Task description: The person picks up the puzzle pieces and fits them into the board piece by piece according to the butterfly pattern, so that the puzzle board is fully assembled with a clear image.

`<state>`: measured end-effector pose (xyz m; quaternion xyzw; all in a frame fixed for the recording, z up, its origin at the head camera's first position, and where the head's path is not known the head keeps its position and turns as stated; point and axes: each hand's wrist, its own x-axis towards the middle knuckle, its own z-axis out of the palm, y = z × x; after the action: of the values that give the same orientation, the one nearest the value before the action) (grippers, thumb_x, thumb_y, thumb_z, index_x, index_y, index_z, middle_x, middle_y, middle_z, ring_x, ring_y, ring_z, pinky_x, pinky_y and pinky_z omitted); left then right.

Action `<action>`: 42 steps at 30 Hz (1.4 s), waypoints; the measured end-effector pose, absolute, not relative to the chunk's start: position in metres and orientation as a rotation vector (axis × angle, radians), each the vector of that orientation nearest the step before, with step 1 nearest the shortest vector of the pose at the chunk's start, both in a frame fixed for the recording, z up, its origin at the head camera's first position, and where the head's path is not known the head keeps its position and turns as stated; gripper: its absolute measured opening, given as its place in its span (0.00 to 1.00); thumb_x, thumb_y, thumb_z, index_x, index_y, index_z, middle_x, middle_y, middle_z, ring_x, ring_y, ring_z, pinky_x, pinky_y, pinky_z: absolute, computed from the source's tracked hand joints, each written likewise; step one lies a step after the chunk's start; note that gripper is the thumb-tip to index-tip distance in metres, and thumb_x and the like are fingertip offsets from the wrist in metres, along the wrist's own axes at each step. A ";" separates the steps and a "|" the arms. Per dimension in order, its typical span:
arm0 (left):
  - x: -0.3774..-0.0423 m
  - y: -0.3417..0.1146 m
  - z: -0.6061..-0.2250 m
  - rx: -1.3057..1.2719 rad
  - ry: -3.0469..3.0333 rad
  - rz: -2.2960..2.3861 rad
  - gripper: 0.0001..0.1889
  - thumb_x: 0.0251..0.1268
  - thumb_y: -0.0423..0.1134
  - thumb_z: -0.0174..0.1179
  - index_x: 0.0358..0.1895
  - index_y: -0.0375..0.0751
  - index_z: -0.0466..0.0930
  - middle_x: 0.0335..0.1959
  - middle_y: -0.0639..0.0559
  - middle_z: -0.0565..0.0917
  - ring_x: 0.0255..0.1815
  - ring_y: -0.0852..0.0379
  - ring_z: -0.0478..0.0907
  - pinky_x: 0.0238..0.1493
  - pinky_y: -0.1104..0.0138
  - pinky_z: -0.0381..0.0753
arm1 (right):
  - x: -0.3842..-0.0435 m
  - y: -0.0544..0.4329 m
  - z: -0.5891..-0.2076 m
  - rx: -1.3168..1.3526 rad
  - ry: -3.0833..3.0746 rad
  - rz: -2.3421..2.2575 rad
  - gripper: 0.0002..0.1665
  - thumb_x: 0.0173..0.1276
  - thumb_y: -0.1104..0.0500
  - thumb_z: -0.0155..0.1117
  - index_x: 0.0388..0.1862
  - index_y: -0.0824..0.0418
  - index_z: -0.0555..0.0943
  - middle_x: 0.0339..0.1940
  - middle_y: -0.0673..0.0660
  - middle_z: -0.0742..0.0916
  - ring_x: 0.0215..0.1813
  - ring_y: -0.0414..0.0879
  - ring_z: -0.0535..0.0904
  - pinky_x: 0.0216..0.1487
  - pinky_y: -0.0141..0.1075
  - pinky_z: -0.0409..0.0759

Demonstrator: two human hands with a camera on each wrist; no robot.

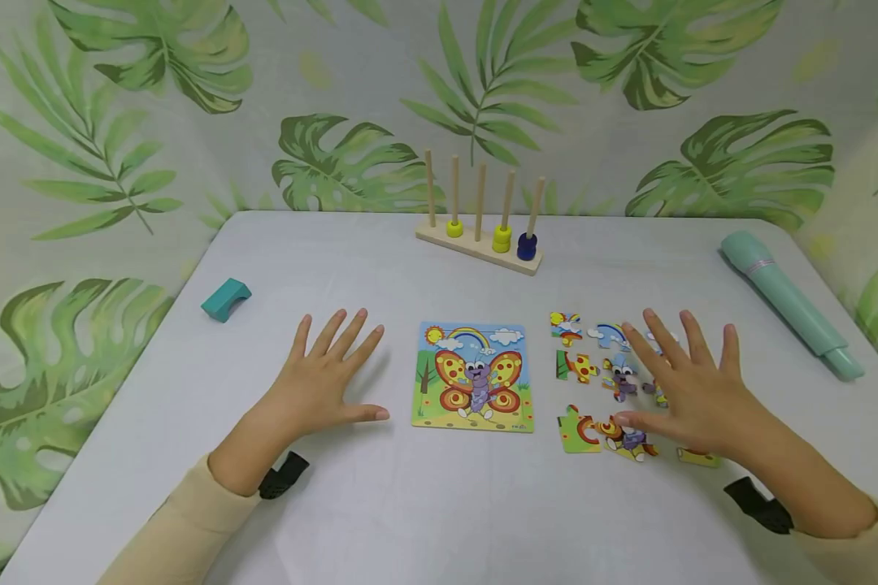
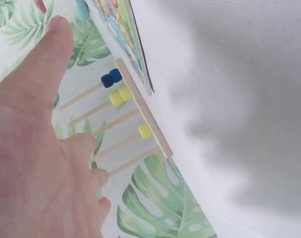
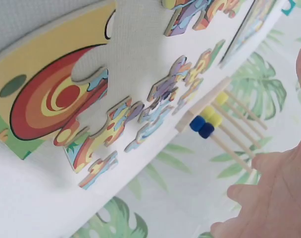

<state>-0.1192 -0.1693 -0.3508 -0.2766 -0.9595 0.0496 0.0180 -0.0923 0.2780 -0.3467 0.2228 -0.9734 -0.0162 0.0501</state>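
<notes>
White tabletop (image 1: 380,504) separates left hand (image 1: 318,388) from the edge of the picture board (image 1: 473,376); right hand (image 1: 695,398) overhangs puzzle pieces (image 1: 620,378); both spread wide, holding nothing.

You wear a plain beige cloth left sleeve (image 1: 176,524) and a matching beige right sleeve (image 1: 859,554). A small, angular black left wrist piece (image 1: 284,477) and its black right twin (image 1: 758,505) flank your bare left hand (image 1: 323,390) and right hand (image 1: 698,398).
</notes>
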 end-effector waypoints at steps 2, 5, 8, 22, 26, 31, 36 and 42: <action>-0.120 -0.171 -0.352 -0.890 -2.947 0.138 0.54 0.43 0.80 0.38 0.71 0.49 0.44 0.72 0.47 0.40 0.70 0.45 0.34 0.62 0.45 0.27 | -0.094 0.278 -0.345 0.694 -2.950 -0.038 0.63 0.48 0.27 0.56 0.72 0.49 0.35 0.72 0.57 0.39 0.68 0.60 0.24 0.54 0.59 0.15; -0.122 -0.171 -0.353 -0.962 -2.872 0.088 0.52 0.45 0.78 0.40 0.71 0.49 0.44 0.72 0.47 0.41 0.70 0.45 0.35 0.63 0.46 0.31 | -0.098 0.276 -0.342 0.734 -2.919 0.033 0.64 0.48 0.29 0.59 0.72 0.50 0.37 0.72 0.58 0.41 0.68 0.61 0.27 0.55 0.60 0.18; -0.124 -0.169 -0.355 -1.046 -2.781 0.005 0.51 0.47 0.76 0.42 0.71 0.48 0.44 0.72 0.46 0.41 0.70 0.45 0.38 0.64 0.47 0.34 | -0.105 0.272 -0.337 0.791 -2.867 0.192 0.64 0.47 0.33 0.64 0.73 0.53 0.40 0.72 0.61 0.46 0.69 0.63 0.32 0.57 0.62 0.23; -0.134 -0.134 -0.371 -1.121 -2.655 -0.393 0.48 0.52 0.61 0.57 0.69 0.36 0.48 0.69 0.42 0.52 0.67 0.45 0.50 0.64 0.56 0.51 | -0.142 0.240 -0.330 0.668 -2.824 0.928 0.52 0.53 0.52 0.69 0.71 0.56 0.50 0.69 0.61 0.58 0.68 0.58 0.49 0.60 0.59 0.52; -0.136 -0.125 -0.377 -1.043 -2.815 -0.660 0.49 0.50 0.59 0.61 0.70 0.37 0.47 0.69 0.45 0.52 0.68 0.49 0.49 0.64 0.59 0.52 | -0.154 0.236 -0.340 0.638 -2.770 1.000 0.49 0.53 0.55 0.69 0.70 0.56 0.54 0.67 0.61 0.62 0.67 0.57 0.53 0.60 0.56 0.55; -0.142 -0.124 -0.391 -0.985 -2.953 -0.965 0.49 0.49 0.56 0.63 0.70 0.38 0.47 0.69 0.46 0.52 0.68 0.51 0.47 0.65 0.60 0.49 | -0.167 0.234 -0.356 0.600 -2.765 1.113 0.46 0.54 0.54 0.68 0.69 0.56 0.57 0.66 0.59 0.64 0.66 0.57 0.56 0.59 0.56 0.57; -0.147 -0.128 -0.403 -1.042 -2.983 -1.048 0.50 0.47 0.54 0.66 0.70 0.39 0.48 0.69 0.47 0.54 0.68 0.53 0.48 0.65 0.61 0.49 | -0.174 0.236 -0.366 0.560 -2.824 1.152 0.44 0.56 0.51 0.66 0.68 0.59 0.57 0.66 0.61 0.64 0.64 0.60 0.58 0.58 0.57 0.58; -0.149 -0.130 -0.411 -1.112 -2.994 -0.934 0.52 0.43 0.56 0.67 0.69 0.38 0.49 0.69 0.46 0.53 0.68 0.52 0.48 0.65 0.61 0.49 | -0.179 0.243 -0.375 0.554 -2.927 1.147 0.45 0.58 0.48 0.64 0.69 0.62 0.55 0.66 0.65 0.63 0.62 0.66 0.58 0.56 0.60 0.58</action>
<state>-0.1485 -0.1297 -0.4105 -0.3327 -0.8958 -0.2796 -0.0928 -0.1789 0.2428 -0.3747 0.1735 -0.9166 0.3592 -0.0254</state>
